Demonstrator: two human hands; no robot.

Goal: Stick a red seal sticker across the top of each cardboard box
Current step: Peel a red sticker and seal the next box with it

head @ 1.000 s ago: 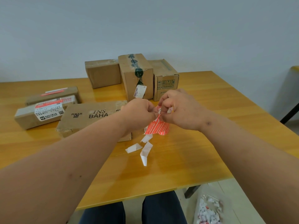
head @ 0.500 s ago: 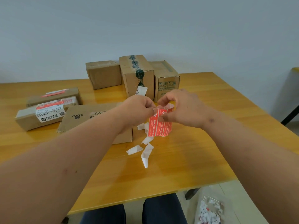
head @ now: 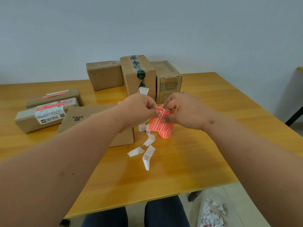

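Glossy, orange-yellow wooden table (head: 188,169), set against a plain pale blue-grey wall (head: 147,27). Grey tiled floor (head: 246,194) past the near right corner, with a clear bag of paper scraps (head: 213,212) on it. Dark legs of something at the far right edge (cut off, cannot tell what).

Left hand (head: 139,108) and right hand (head: 182,110) close together above the table's middle, both pinching the top of a strip of red seal stickers (head: 161,123); fingers curled, thumbs pressed on the red paper. Strip hanging down from the hands, lower end curled near the table. White backing strip (head: 148,149) trailing in loose folds from below the left hand onto the wood.

Three upright cardboard boxes at the back: a low one (head: 105,76), a tall one with dark tape (head: 139,74), a printed one (head: 168,82), side by side. Flat box marked FOCUS ON ME (head: 91,118) lying under the left forearm. Two long boxes at far left, each bearing a red sticker on top: nearer (head: 41,115), farther (head: 54,98).
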